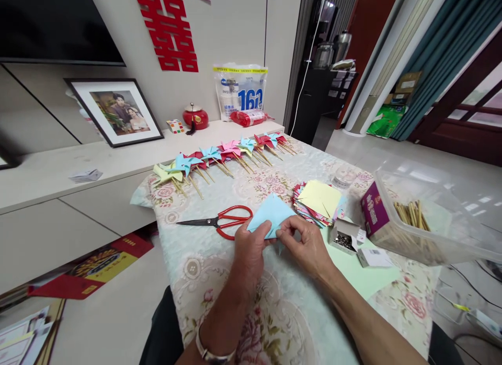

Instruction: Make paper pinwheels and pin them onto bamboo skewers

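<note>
A blue sheet of paper (274,212), cut in from its corners, is held above the floral tablecloth. My left hand (253,247) grips its lower left part, thumb on top. At its lower right edge, my right hand (301,239) pinches the paper between thumb and fingers. Just left of the sheet lie red-handled scissors (217,221). To the right sits a stack of coloured paper squares (318,197), pale yellow on top, with slits cut in. An open small box of metal pins (344,240) stands near my right hand, on a pale green sheet (371,281).
Finished paper pinwheels on sticks (212,155) line the table's far edge. A clear plastic bin of sticks (415,218) stands at the right, and a small white box (374,258) beside it. A framed photo (114,111) and a red pot (195,117) are on the cabinet.
</note>
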Tool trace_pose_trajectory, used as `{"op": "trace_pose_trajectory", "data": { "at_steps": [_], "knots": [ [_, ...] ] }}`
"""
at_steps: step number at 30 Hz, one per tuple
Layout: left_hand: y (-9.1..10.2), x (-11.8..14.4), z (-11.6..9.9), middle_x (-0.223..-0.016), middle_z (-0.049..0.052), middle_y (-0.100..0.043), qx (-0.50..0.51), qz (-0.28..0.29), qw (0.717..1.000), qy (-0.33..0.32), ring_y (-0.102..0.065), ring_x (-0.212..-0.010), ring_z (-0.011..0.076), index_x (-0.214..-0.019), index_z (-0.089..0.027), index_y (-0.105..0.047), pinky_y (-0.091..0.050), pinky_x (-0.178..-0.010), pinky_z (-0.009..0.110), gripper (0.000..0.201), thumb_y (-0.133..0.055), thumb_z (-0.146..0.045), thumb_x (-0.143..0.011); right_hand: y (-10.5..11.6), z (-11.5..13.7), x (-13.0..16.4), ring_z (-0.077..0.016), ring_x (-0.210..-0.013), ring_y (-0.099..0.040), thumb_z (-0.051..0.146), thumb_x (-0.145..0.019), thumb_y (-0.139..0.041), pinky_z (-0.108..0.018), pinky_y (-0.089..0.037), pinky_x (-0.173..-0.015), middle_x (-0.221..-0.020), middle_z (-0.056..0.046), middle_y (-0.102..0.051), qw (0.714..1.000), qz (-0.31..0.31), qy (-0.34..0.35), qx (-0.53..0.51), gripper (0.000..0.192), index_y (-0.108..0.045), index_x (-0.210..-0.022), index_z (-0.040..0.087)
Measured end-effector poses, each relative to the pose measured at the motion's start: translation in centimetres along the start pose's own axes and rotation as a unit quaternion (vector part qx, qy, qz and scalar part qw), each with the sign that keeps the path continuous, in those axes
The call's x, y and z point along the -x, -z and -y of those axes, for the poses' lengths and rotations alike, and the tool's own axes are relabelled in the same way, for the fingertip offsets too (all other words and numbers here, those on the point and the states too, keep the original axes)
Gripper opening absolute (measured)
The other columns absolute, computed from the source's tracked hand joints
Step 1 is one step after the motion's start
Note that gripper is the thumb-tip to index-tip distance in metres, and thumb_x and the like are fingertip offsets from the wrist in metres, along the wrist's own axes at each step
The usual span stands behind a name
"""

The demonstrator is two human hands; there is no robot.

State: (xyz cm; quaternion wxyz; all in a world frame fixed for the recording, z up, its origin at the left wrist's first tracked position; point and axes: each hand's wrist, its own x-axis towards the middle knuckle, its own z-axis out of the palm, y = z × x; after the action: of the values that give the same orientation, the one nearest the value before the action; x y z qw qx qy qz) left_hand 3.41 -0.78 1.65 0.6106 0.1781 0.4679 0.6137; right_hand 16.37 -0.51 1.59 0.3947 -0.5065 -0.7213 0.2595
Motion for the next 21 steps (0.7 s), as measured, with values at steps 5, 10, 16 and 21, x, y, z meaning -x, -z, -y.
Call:
{"op": "trace_pose_trajectory", "data": {
  "at_steps": [5,10,16,21],
  "knots": [
    [-0.13,0.1,0.13,-0.069,0.003,-0.07,-0.012,0.0,1.0,-0.008,-0.061,-0.06,0.0164,-0.084,-0.012,-0.069,-0.052,-0.056,0.028,0.031,-0.078,-0.021,-0.056,-0.07,-0.02,-0.03,-0.0149,-0.061,-0.054,0.026,-0.081,-0.061,-0.026,-0.039,-0.058,-0.064,0.001,-0.061,0.999,-0.001,-0.034,-0.016,0.016,-0.061,-0.067,0.02],
    [-0.38,0.27,0.19,-0.067,0.002,-0.068,-0.012,-0.002,1.0,-0.01,-0.06,-0.059,0.016,-0.081,-0.013,-0.068,-0.053,-0.059,0.03,0.028,-0.077,-0.021,-0.055,-0.07,0.01,-0.12,-0.0137,-0.057,-0.052,0.022,-0.077,-0.062,-0.025,-0.038,-0.055,-0.06,0.002,-0.06,0.998,-0.007,-0.053,-0.027,0.013,-0.06,-0.064,0.02],
    [-0.33,0.24,0.24,-0.066,0.0,-0.067,-0.01,0.003,1.0,0.0,-0.06,-0.059,0.016,-0.081,-0.014,-0.069,-0.052,-0.059,0.03,0.028,-0.077,-0.021,-0.055,-0.08,-0.13,-0.11,-0.0144,-0.059,-0.053,0.021,-0.078,-0.061,-0.026,-0.039,-0.056,-0.061,0.002,-0.06,0.999,-0.008,-0.051,-0.015,0.013,-0.061,-0.065,0.02],
    [0.13,-0.17,0.4,-0.071,0.002,-0.07,0.008,0.009,1.0,0.004,-0.064,-0.063,0.0183,-0.082,-0.016,-0.068,-0.051,-0.06,0.029,0.03,-0.079,-0.022,-0.055,-0.34,-0.38,0.02,-0.0153,-0.063,-0.057,0.021,-0.079,-0.066,-0.027,-0.044,-0.061,-0.067,0.001,-0.061,0.999,-0.008,-0.008,-0.034,0.002,-0.067,-0.077,0.02]
  ]
}}
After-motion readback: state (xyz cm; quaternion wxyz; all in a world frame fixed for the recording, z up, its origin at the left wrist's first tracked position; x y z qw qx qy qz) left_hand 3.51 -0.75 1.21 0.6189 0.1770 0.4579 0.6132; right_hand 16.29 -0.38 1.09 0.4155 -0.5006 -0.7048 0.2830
